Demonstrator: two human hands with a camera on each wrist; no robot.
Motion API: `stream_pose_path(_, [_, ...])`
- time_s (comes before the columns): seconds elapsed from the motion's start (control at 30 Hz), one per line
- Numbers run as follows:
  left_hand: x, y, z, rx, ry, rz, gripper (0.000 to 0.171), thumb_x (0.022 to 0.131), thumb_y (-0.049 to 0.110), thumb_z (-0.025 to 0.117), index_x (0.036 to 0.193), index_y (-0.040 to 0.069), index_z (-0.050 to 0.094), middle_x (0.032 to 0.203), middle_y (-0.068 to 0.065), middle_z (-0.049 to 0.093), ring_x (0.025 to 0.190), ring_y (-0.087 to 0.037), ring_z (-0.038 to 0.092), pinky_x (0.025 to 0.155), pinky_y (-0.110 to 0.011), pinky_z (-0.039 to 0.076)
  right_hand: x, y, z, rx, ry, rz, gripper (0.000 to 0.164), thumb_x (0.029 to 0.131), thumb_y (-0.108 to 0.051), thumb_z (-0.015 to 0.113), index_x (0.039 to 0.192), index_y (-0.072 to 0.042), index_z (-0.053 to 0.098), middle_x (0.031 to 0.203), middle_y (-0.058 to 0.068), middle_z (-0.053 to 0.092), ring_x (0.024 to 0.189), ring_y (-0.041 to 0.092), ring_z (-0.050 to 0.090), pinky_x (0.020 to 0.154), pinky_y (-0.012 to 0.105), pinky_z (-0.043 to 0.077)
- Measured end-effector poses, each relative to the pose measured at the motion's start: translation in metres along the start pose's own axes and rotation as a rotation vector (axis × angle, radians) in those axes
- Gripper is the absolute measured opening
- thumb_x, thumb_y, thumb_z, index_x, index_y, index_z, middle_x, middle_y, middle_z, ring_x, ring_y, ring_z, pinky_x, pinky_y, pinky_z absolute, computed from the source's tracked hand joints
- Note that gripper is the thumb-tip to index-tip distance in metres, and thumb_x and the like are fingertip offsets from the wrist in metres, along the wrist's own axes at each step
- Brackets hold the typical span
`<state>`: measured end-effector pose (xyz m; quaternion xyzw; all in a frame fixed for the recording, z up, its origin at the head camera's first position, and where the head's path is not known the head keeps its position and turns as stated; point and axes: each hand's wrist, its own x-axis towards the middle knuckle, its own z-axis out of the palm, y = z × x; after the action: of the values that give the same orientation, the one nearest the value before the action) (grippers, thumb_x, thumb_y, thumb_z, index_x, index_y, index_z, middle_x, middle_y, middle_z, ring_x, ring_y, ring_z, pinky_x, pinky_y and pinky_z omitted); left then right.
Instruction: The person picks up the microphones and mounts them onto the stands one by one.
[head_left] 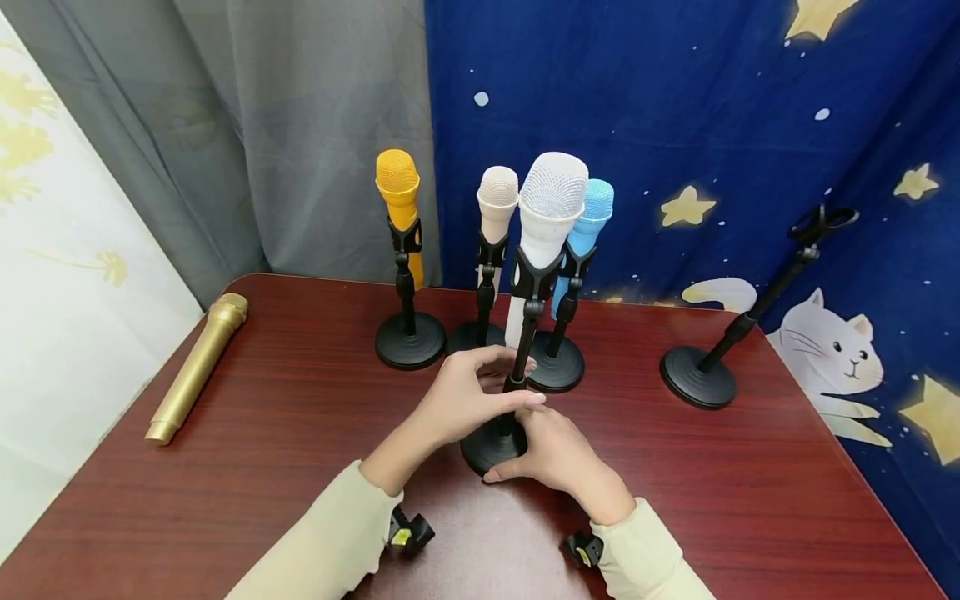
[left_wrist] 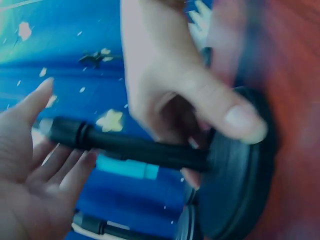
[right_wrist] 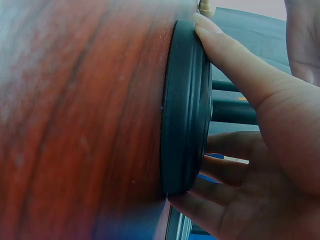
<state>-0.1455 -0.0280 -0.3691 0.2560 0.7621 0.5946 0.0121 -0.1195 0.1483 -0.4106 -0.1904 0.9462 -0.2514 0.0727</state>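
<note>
A white microphone [head_left: 551, 200] stands upright in the clip of a black microphone stand [head_left: 487, 450] at the middle of the table. My right hand [head_left: 558, 454] holds the stand's round base, thumb at the near edge and fingers around the other side. The right wrist view shows that base [right_wrist: 185, 110] flat on the wood between thumb and fingertips. Higher up, my left hand [head_left: 465, 396] is around the pole with thumb and fingers spread apart. In the left wrist view its fingers lie beside the collar of the pole [left_wrist: 150, 150].
Behind stand yellow [head_left: 397, 179], beige [head_left: 497, 196] and light blue [head_left: 596, 204] microphones on black stands. A gold microphone [head_left: 197, 367] lies at the table's left edge. At the right, a black stand [head_left: 699, 377] leans its pole outward with a bare clip. Curtains hang behind the table [head_left: 300, 500].
</note>
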Motion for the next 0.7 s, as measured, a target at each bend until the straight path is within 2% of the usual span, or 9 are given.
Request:
stream_pose_path(0.07, [0.005, -0.002, -0.008, -0.050, -0.123, -0.007, 0.043, 0.088, 0.022, 0.081, 0.127, 0.011, 0.068, 0.124, -0.009, 0.073, 0.116, -0.015, 0.070, 0.101, -0.030, 0.055, 0.000, 0.000, 0.000, -0.005, 0.000, 0.010, 0.089, 0.062, -0.051, 0.094, 0.135, -0.012, 0.060, 0.133, 0.010, 0.066, 0.118, 0.026, 0.065, 0.097, 0.046, 0.053])
stream_pose_path(0.13, [0.010, -0.005, -0.016, -0.089, -0.230, 0.016, 0.044, 0.090, 0.013, 0.077, 0.133, 0.006, 0.064, 0.129, -0.014, 0.070, 0.121, -0.020, 0.068, 0.104, -0.033, 0.053, 0.001, 0.000, 0.000, -0.010, 0.001, 0.017, 0.094, 0.062, -0.052, 0.094, 0.138, -0.011, 0.058, 0.134, 0.009, 0.066, 0.118, 0.025, 0.065, 0.097, 0.045, 0.053])
stream_pose_path(0.2, [0.014, -0.007, -0.020, -0.121, -0.314, 0.043, 0.044, 0.092, 0.008, 0.073, 0.135, 0.003, 0.062, 0.132, -0.016, 0.069, 0.123, -0.021, 0.067, 0.106, -0.033, 0.052, 0.001, 0.001, 0.001, -0.014, 0.005, 0.018, 0.098, 0.061, -0.053, 0.094, 0.141, -0.010, 0.056, 0.136, 0.008, 0.065, 0.119, 0.025, 0.065, 0.098, 0.045, 0.053])
stream_pose_path(0.27, [0.016, -0.009, -0.022, -0.163, -0.362, 0.058, 0.041, 0.094, 0.005, 0.070, 0.134, 0.000, 0.062, 0.130, -0.018, 0.069, 0.122, -0.021, 0.068, 0.105, -0.033, 0.053, 0.001, 0.001, 0.002, -0.019, 0.008, 0.006, 0.094, 0.061, -0.054, 0.094, 0.136, -0.010, 0.060, 0.136, 0.006, 0.064, 0.118, 0.024, 0.065, 0.098, 0.045, 0.053])
stream_pose_path(0.33, [0.018, -0.011, -0.022, -0.183, -0.364, 0.067, 0.035, 0.094, 0.004, 0.070, 0.128, 0.000, 0.066, 0.123, -0.019, 0.072, 0.116, -0.019, 0.071, 0.102, -0.032, 0.055, 0.001, 0.002, 0.003, -0.020, 0.010, -0.005, 0.088, 0.061, -0.053, 0.094, 0.131, -0.011, 0.063, 0.136, 0.004, 0.063, 0.117, 0.024, 0.065, 0.097, 0.044, 0.054])
stream_pose_path(0.43, [0.018, -0.012, -0.020, -0.199, -0.327, 0.072, 0.025, 0.092, 0.003, 0.072, 0.116, -0.001, 0.072, 0.110, -0.018, 0.076, 0.105, -0.017, 0.074, 0.096, -0.033, 0.058, 0.001, 0.002, 0.003, -0.024, 0.009, -0.020, 0.075, 0.061, -0.053, 0.094, 0.119, -0.013, 0.068, 0.135, 0.003, 0.063, 0.112, 0.022, 0.066, 0.093, 0.043, 0.055])
stream_pose_path(0.57, [0.017, -0.012, -0.017, -0.212, -0.273, 0.082, 0.018, 0.089, -0.001, 0.073, 0.107, -0.001, 0.074, 0.101, -0.018, 0.076, 0.097, -0.015, 0.075, 0.092, -0.035, 0.060, 0.001, 0.002, 0.002, -0.032, 0.007, -0.019, 0.069, 0.061, -0.054, 0.093, 0.112, -0.014, 0.069, 0.136, 0.004, 0.062, 0.108, 0.021, 0.066, 0.088, 0.041, 0.055])
stream_pose_path(0.7, [0.016, -0.010, -0.014, -0.194, -0.222, 0.078, 0.016, 0.087, 0.001, 0.076, 0.103, 0.001, 0.075, 0.098, -0.017, 0.077, 0.094, -0.014, 0.076, 0.089, -0.034, 0.061, 0.002, 0.001, 0.001, -0.035, 0.009, -0.013, 0.069, 0.061, -0.054, 0.093, 0.112, -0.014, 0.069, 0.136, 0.005, 0.062, 0.108, 0.022, 0.067, 0.088, 0.041, 0.054])
